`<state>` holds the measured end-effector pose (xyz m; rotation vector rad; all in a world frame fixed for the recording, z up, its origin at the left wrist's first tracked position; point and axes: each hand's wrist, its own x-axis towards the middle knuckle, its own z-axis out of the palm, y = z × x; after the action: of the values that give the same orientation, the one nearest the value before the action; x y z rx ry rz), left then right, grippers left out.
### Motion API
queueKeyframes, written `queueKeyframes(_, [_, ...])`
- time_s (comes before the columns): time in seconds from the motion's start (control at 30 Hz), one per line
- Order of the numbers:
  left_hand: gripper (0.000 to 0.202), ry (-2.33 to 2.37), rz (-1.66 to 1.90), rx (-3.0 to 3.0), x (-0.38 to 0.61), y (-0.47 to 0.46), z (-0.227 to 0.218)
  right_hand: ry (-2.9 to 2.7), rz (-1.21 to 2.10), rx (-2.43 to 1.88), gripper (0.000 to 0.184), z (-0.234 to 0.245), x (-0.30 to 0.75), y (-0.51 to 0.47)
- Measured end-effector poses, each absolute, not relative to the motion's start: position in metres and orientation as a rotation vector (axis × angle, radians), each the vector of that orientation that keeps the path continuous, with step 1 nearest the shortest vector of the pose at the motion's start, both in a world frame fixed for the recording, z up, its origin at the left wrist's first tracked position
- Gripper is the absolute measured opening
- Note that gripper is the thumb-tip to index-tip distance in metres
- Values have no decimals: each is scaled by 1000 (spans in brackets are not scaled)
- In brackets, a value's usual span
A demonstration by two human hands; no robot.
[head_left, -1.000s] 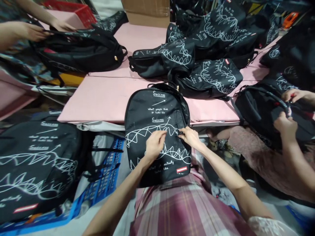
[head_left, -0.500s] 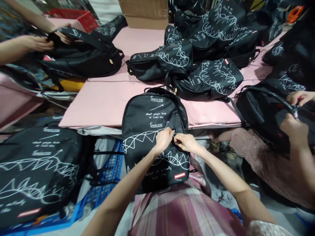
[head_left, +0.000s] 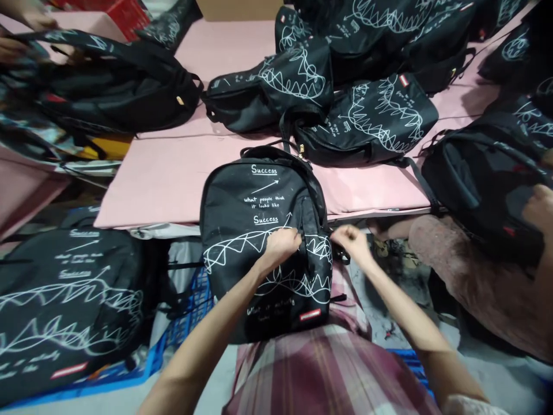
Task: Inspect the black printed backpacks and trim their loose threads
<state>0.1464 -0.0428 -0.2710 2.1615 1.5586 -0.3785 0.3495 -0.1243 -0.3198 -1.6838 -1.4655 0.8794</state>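
Observation:
A black backpack (head_left: 235, 213) with white scribbles, "Success" lettering and a small red label leans upright on my lap against the table edge. My left hand (head_left: 281, 248) is closed at the backpack's front, its fingertips gripping beside the upright side-pocket opening. Just off the backpack's right edge is my right hand (head_left: 353, 241), slightly blurred, with thumb and fingers curled together. Whether anything small is pinched in it cannot be made out. Behind the bag's top handle a gold-coloured zip pull (head_left: 301, 150) shows.
Several similar backpacks (head_left: 367, 121) lie on the pink-covered table (head_left: 151, 178). Another backpack (head_left: 64, 300) rests at the left over a blue crate (head_left: 149, 360). Co-workers' hands handle bags at the far left and right. A red crate (head_left: 125, 17) stands at the back.
My right hand has moved from the pocket opening, where it was beside my left, out to the right past the backpack's edge. The left hand stays on the bag. The view has tilted down.

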Motion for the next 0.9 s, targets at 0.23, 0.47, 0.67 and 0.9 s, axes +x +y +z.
queueKeyframes(0.23, [28, 1577, -50, 2103, 134, -55, -246, -1723, 264, -2228, 43, -350, 396, 16])
queueKeyframes(0.47, [30, 1610, 66, 2186, 134, -61, -246, -1949, 57, -1484, 37, -313, 352, -49])
queueKeyframes(0.67, [35, 1737, 151, 2383, 118, -96, -227, -2288, 259, -1456, 32, -313, 310, -99])
queueKeyframes(0.9, [33, 1756, 87, 2459, 117, -113, -216, -2428, 373, -1142, 24, -279, 275, -93])
